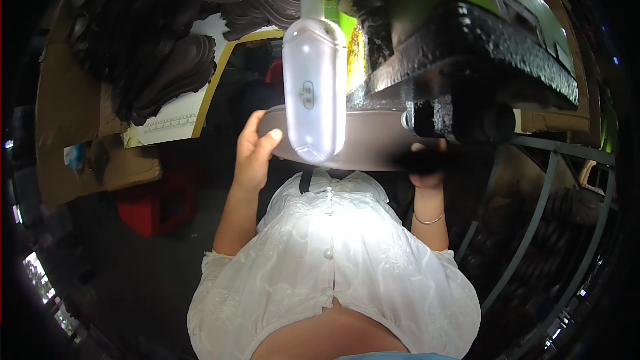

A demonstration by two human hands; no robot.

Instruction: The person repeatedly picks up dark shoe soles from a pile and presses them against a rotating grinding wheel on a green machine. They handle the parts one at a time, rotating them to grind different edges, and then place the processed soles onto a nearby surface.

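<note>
Under the green machine (pixel 460 0), a grey shoe sole (pixel 373 143) lay level against its black underside, so the work looked mid-way: the sole was in place but not released. The left hand (pixel 255 150) gripped the sole's left end, thumb on top, forearm raised. The right hand (pixel 427 170) held the right end, partly shadowed, wrist bent upward. More dark soles (pixel 167 40) were heaped behind.

One grey shoe sole (pixel 373 143) under one green machine (pixel 453 13), one white lamp (pixel 314 87) before it, one red stool (pixel 157 203) left, dark soles pile (pixel 160 33) uncountable.
</note>
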